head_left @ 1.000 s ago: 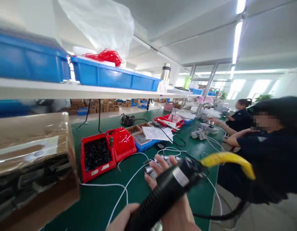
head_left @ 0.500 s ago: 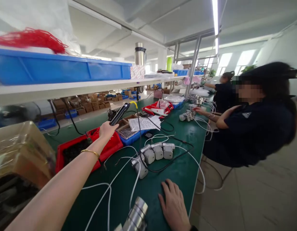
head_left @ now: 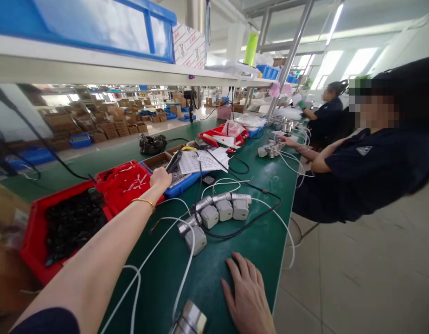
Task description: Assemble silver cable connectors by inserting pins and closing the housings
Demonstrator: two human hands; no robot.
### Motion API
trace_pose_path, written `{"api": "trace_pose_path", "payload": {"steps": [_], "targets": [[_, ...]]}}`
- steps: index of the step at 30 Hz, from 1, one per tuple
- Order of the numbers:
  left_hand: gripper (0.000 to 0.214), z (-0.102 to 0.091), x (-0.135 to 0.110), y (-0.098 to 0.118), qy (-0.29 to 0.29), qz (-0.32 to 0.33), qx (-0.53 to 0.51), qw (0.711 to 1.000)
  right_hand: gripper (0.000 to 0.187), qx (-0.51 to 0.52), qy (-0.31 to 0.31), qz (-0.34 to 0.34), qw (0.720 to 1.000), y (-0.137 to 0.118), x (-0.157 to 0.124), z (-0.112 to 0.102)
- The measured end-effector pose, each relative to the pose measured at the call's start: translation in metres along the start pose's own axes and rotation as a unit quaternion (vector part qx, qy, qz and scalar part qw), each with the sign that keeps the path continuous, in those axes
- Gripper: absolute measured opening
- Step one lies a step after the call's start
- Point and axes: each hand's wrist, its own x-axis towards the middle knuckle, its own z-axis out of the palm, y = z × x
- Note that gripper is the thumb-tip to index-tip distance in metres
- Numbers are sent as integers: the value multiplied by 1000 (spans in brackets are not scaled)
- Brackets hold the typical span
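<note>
My left hand [head_left: 161, 178] reaches forward over the blue parts bin [head_left: 186, 180] and is closed around a black corded electric screwdriver [head_left: 174, 161]. Its yellow cord end points away from me; the working tip is hidden. My right hand [head_left: 247, 292] lies flat on the green bench top, palm down, fingers a little apart, holding nothing. Ahead of it stand several grey-capped metal valve-like units [head_left: 210, 216] in a curved row, with white cables. Another silver cylindrical metal part [head_left: 190, 319] is partly in view at the bottom edge, left of my right hand.
A red bin of small black parts [head_left: 70, 222] and a red bag [head_left: 125, 184] are at left. Paper sheets [head_left: 203, 160] lie on the blue bin. A black cord [head_left: 235, 235] loops around the units. An overhead shelf [head_left: 96, 69] spans the bench. A co-worker [head_left: 374, 157] sits at right.
My left hand has lowered with the screwdriver towards the blue bin. The view has tipped downward and shifted, showing more of the red bin. My right hand stays flat on the bench.
</note>
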Motion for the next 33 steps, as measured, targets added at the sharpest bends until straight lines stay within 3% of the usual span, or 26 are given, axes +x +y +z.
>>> {"api": "trace_pose_path", "payload": {"steps": [3, 6, 9, 11, 13, 15, 16, 18, 21, 24, 28, 33], "targets": [[25, -22, -23, 6, 18, 53, 13, 998, 35, 9, -16, 5, 1000, -6, 1, -7], [25, -59, -71, 8, 48, 145, 10, 988, 32, 9, -24, 2, 1000, -8, 2, -12], [25, -99, -147, -14, 32, 224, -2, 974, 29, 26, -10, -14, 1000, -4, 0, -12], [26, -121, -211, -46, -2, 273, -27, 962, 28, 81, 37, -28, 996, 0, -3, -14], [27, -135, -280, -86, -33, 267, -32, 963, 34, 160, 111, -39, 980, -1, -5, -23], [31, -139, -343, -124, -27, 236, -4, 971, 47, 214, 145, -108, 960, -10, -5, -43], [36, -138, -368, -138, -18, 238, 23, 971, 55, 213, 129, -176, 952, -19, -3, -54], [53, -130, -404, -154, -10, 237, 75, 969, 72, 152, 40, -355, 922, -44, 4, -76], [76, -112, -419, -146, -61, 227, 136, 962, 88, 12, -101, -523, 846, -89, 20, -90], [70, -97, -410, -128, -99, 194, 162, 962, 75, -29, -205, -585, 784, -119, 34, -83], [41, -95, -389, -126, -147, 176, 108, 967, 50, -13, -291, -555, 779, -132, 56, -75], [46, -96, -337, -159, -241, 134, 8, 961, 48, 9, -379, -502, 777, -153, 100, -54]]}}
